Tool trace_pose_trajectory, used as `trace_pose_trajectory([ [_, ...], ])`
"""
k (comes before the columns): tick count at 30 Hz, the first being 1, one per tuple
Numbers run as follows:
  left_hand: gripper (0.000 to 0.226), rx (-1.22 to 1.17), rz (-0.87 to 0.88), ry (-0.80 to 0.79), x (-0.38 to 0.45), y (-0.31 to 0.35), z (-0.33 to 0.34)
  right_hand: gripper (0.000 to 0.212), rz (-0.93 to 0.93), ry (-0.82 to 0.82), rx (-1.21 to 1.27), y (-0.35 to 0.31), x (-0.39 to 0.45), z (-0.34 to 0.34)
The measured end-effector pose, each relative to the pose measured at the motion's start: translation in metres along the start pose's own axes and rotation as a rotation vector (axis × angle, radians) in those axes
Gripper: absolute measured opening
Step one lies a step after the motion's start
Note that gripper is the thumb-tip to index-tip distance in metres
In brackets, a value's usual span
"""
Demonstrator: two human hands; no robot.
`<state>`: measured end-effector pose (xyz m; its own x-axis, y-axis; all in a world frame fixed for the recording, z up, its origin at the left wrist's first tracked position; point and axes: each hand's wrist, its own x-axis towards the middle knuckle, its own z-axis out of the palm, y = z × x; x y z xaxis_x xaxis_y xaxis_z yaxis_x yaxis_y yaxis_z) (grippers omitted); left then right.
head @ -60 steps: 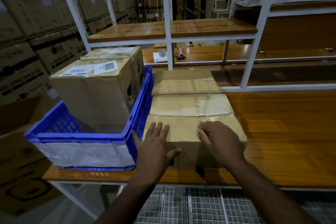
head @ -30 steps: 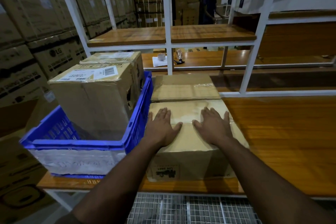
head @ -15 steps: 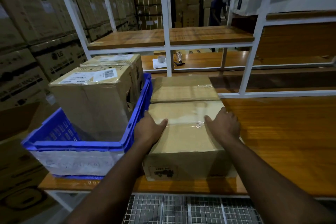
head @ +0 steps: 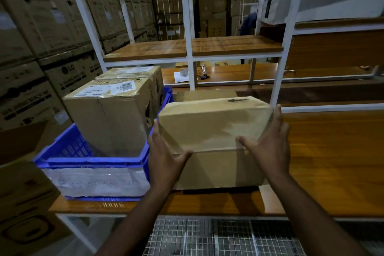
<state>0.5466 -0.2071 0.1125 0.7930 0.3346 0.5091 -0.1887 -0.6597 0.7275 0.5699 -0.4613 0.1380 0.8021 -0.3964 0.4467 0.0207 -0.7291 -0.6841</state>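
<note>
A plain brown cardboard box (head: 214, 129) is tipped up on the wooden bench (head: 332, 151), its far edge raised and its near end low by the bench front. My left hand (head: 164, 158) presses its left side with straight fingers, thumb across the upper face. My right hand (head: 270, 145) presses the right side the same way, fingers pointing up. Behind it lies a second flat box (head: 205, 94), mostly hidden.
A blue crate (head: 93, 161) at the left holds a labelled carton (head: 108, 118) and another carton (head: 133, 71) behind. A white rack post (head: 190, 48) rises behind. A tape roll (head: 184, 71) lies on the far bench. Stacked cartons (head: 41, 27) line the left; a person (head: 248, 25) stands far back.
My hands slid from the top of the box to its two sides. The box has since been tipped up, its far edge now raised.
</note>
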Motion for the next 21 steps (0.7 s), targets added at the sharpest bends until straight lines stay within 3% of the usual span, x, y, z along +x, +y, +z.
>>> trace_pose_trajectory([
  [5, 0.133, 0.1, -0.013, -0.065, -0.017, -0.008, -0.008, 0.141, 0.016, -0.071, -0.055, 0.026, -0.019, 0.004],
  [9, 0.129, 0.188, 0.085, -0.078, -0.01, 0.001, -0.012, 0.14, -0.063, -0.035, -0.054, 0.023, -0.021, 0.003],
  [13, 0.12, 0.374, 0.337, -0.069, 0.005, 0.025, -0.012, 0.11, -0.375, -0.116, -0.318, -0.002, -0.011, -0.004],
  [15, 0.109, 0.476, 0.437, -0.175, 0.01, 0.036, -0.006, 0.092, -0.487, -0.153, -0.407, -0.016, -0.01, -0.006],
  [18, 0.096, 0.621, 0.485, -0.334, 0.01, 0.041, 0.003, 0.086, -0.498, -0.211, -0.404, -0.027, -0.014, -0.004],
  [21, 0.086, 0.617, 0.48, -0.324, 0.011, 0.037, 0.006, 0.075, -0.479, -0.217, -0.358, -0.031, -0.01, -0.003],
])
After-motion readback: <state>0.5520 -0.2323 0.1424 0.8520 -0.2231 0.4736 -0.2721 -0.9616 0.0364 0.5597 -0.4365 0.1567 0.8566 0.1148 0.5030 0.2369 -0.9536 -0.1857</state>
